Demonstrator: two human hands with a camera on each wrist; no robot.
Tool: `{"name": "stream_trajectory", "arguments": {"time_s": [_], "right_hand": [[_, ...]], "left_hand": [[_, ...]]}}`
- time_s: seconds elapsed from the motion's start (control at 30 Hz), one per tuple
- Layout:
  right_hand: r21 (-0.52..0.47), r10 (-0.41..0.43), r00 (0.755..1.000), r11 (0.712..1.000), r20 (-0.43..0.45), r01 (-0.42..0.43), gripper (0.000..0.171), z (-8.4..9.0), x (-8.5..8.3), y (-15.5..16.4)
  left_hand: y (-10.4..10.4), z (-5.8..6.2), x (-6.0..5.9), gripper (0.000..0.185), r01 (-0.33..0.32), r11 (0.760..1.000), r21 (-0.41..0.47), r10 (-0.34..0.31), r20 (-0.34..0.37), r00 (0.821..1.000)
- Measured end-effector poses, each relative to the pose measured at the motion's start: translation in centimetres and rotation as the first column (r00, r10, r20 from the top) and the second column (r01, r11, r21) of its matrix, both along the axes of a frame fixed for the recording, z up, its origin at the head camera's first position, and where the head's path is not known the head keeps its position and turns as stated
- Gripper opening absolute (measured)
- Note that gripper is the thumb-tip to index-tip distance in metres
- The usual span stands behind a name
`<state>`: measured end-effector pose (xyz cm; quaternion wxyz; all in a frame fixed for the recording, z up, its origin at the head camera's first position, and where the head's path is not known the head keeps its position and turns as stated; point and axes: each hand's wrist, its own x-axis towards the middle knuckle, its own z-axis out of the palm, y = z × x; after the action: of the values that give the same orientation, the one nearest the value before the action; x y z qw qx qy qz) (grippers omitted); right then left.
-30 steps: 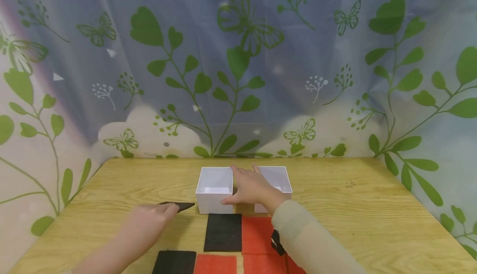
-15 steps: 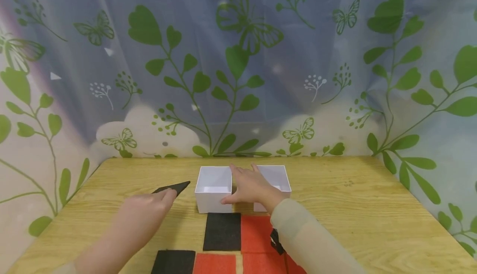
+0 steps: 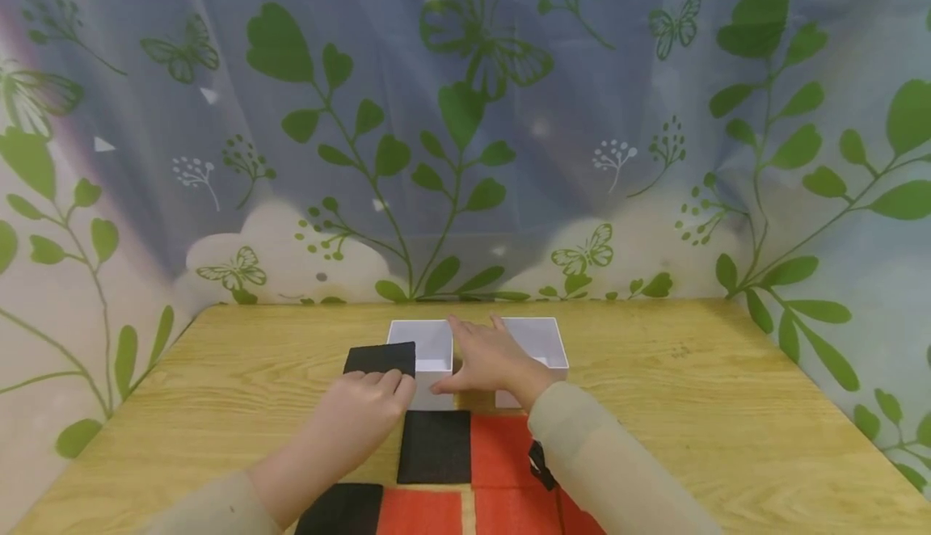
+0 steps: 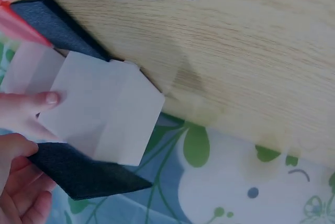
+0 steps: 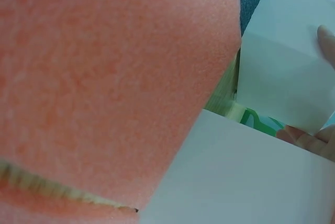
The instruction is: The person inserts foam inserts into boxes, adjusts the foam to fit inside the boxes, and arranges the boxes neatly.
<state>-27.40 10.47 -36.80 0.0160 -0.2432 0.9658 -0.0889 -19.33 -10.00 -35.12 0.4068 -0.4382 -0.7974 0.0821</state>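
Observation:
My left hand [image 3: 364,414] pinches a black felt square [image 3: 380,357] along its near edge, thumb on one side and fingers on the other. The square overlaps the left side of a white open-topped box [image 3: 432,393] in the head view. In the left wrist view, the held square [image 4: 89,174] slants alongside that box [image 4: 112,111]. My right hand [image 3: 487,361] holds the same box by its right side, thumb on the front wall and fingers toward the back. A second white box [image 3: 538,337] stands just right, partly behind my right hand.
A black felt square [image 3: 435,446] and red felt squares [image 3: 500,442] lie in front of the boxes. Another black square [image 3: 342,509] lies nearer, partly under my left forearm. A patterned curtain [image 3: 509,155] hangs behind the wooden table [image 3: 691,406].
My left hand has moved right with the black felt square, from beside the left box to its upper left edge, turning the square's face into view. My right hand stays on the box.

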Motion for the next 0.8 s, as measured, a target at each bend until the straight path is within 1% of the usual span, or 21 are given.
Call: {"name": "stream_trajectory", "arguments": {"time_s": [0.1, 0.17, 0.23, 0.37, 0.47, 0.53, 0.6, 0.63, 0.67, 0.7, 0.77, 0.8], "right_hand": [[0.006, -0.004, 1.000, 1.000, 0.000, 0.004, 0.110, 0.0, 0.0, 0.0], [0.011, -0.004, 1.000, 1.000, 0.000, 0.004, 0.110, 0.0, 0.0, -0.1], [0.018, -0.004, 1.000, 1.000, -0.003, 0.004, 0.110, 0.0, 0.1, -0.2], [0.011, -0.008, 1.000, 1.000, 0.008, 0.008, 0.110, 0.2, 0.2, -0.6], [-0.006, -0.004, 1.000, 1.000, 0.022, 0.004, 0.110, 0.4, 0.3, -0.8], [-0.004, 0.003, 1.000, 1.000, 0.018, -0.003, 0.110, 0.4, 0.3, -0.9], [0.005, 0.005, 1.000, 1.000, 0.007, -0.005, 0.110, 0.4, 0.2, -0.8], [0.014, 0.003, 1.000, 1.000, 0.001, -0.003, 0.109, 0.4, 0.2, -0.8], [0.022, -0.001, 1.000, 1.000, -0.003, 0.001, 0.109, 0.4, 0.1, -0.7], [0.027, -0.005, 1.000, 1.000, -0.005, 0.005, 0.109, 0.3, 0.1, -0.6], [0.028, -0.013, 1.000, 1.000, -0.005, 0.013, 0.109, 0.3, 0.1, -0.5], [0.026, -0.012, 1.000, 1.000, -0.003, 0.012, 0.110, 0.3, 0.2, -0.5]], "left_hand": [[0.5, -0.5, -0.7, 0.013, -0.005, 1.000, -0.026, 0.005, 0.007, 1.000], [0.5, -0.8, -1.2, 0.011, -0.008, 1.000, -0.026, 0.008, 0.012, 1.000], [0.4, -1.1, -1.6, 0.011, 0.003, 1.000, -0.007, -0.002, 0.015, 1.000], [-0.1, -1.6, -2.2, 0.014, 0.034, 0.999, 0.035, -0.035, 0.027, 0.999], [-0.4, -1.5, -2.5, 0.019, 0.047, 0.997, 0.062, -0.049, 0.036, 0.998], [-0.5, -1.3, -2.8, 0.024, 0.038, 0.996, 0.082, -0.044, 0.072, 0.996], [-0.7, -0.9, -3.1, 0.037, -0.002, 0.995, 0.104, -0.013, 0.142, 0.990], [-0.7, -0.7, -3.2, 0.045, -0.032, 0.993, 0.113, 0.010, 0.191, 0.982], [-0.8, -0.5, -3.3, 0.053, -0.068, 0.991, 0.118, 0.037, 0.252, 0.967], [-0.9, -0.3, -3.5, 0.060, -0.105, 0.988, 0.116, 0.064, 0.312, 0.948], [-1.1, 0.0, -3.7, 0.070, -0.180, 0.980, 0.090, 0.127, 0.418, 0.900], [-1.3, 0.1, -3.7, 0.074, -0.210, 0.975, 0.065, 0.157, 0.464, 0.872]]}}
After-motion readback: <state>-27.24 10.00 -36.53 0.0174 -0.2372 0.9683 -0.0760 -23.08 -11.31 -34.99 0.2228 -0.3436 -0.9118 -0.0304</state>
